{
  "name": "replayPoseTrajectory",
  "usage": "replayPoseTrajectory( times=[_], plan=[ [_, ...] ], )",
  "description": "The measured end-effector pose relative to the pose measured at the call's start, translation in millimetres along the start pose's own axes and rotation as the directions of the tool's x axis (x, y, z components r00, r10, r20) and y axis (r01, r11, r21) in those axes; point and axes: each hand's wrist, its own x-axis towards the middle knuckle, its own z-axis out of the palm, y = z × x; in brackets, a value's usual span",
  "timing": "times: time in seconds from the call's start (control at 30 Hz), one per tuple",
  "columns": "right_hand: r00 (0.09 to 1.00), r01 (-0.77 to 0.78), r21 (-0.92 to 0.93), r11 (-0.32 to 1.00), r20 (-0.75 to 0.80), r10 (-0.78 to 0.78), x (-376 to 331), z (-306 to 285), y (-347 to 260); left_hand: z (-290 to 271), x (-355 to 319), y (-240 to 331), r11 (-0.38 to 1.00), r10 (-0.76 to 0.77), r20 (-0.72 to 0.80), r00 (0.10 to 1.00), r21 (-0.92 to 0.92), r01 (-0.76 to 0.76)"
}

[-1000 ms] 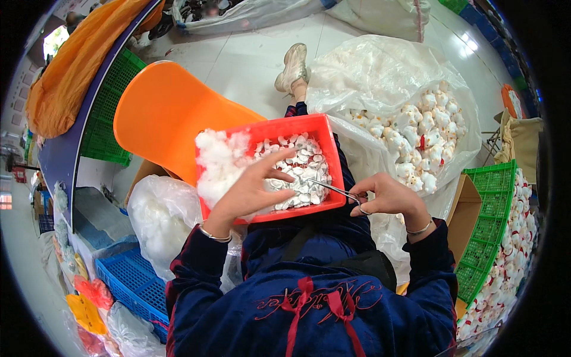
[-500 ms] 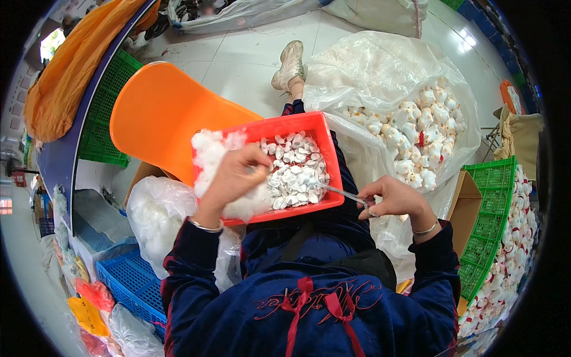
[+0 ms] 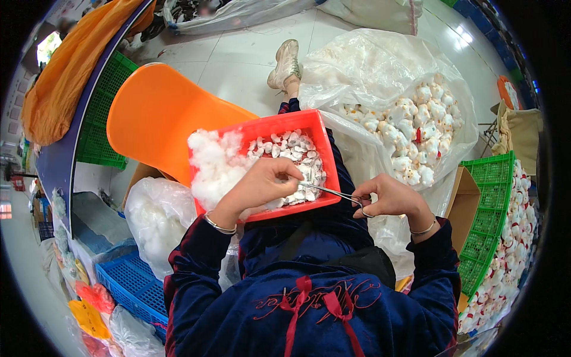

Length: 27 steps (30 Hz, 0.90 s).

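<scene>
A red plastic tray (image 3: pixel 334 169) rests across my lap. White fluffy stuffing (image 3: pixel 214 169) fills its left side, and many small white fabric pieces (image 3: pixel 297 146) lie on its right. Over the tray my left hand (image 3: pixel 267 183) is pinched closed at the tips of metal forceps (image 3: pixel 337 193), apparently on one small white piece that the fingers mostly hide. My right hand (image 3: pixel 389 198) grips the forceps by their finger loops, with the tips pointing left toward my left fingers.
An orange chair (image 3: pixel 160 113) stands beyond the tray at left. At right, a clear plastic bag (image 3: pixel 357 59) holds many stuffed white pieces (image 3: pixel 410 131). Green crates (image 3: pixel 491 208) and a cardboard box (image 3: pixel 463 199) stand further right; a blue basket (image 3: pixel 134 279) and a bag of stuffing (image 3: pixel 157 208) are at left.
My left hand has moved right, from over the stuffing to the forceps tips. The forceps stay in my right hand, which has barely moved.
</scene>
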Motion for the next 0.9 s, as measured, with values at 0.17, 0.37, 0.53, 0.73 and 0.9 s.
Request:
replayPoseTrajectory(
  times=[0.17,0.37,0.53,0.73,0.9],
  plan=[
    [0.994,0.032,-0.158,0.987,-0.096,-0.048,-0.6,1.8,6.1,-17.2,-1.3,-27.0,0.945,-0.118,-0.238,0.964,-0.326,0.035],
    [0.948,0.031,-0.6,0.799,-0.236,-0.214,0.1,20.4,-20.7,13.6,-0.3,-24.5,0.942,-0.233,-0.242,0.942,-0.296,0.157],
    [0.922,-0.06,-0.804,0.592,-0.272,-0.276,-2.5,27.3,-27.3,12.0,10.5,-36.0,0.937,-0.294,-0.191,0.936,-0.25,0.244],
    [0.919,-0.068,-0.821,0.568,-0.272,-0.284,-4.3,31.4,-27.1,14.4,8.5,-45.9,0.917,-0.244,-0.191,0.951,-0.366,0.161],
    [0.935,-0.023,-0.548,0.836,-0.308,-0.177,-1.8,31.2,-28.2,22.4,2.2,-46.2,0.879,-0.124,-0.294,0.948,-0.476,-0.032]
  ],
)
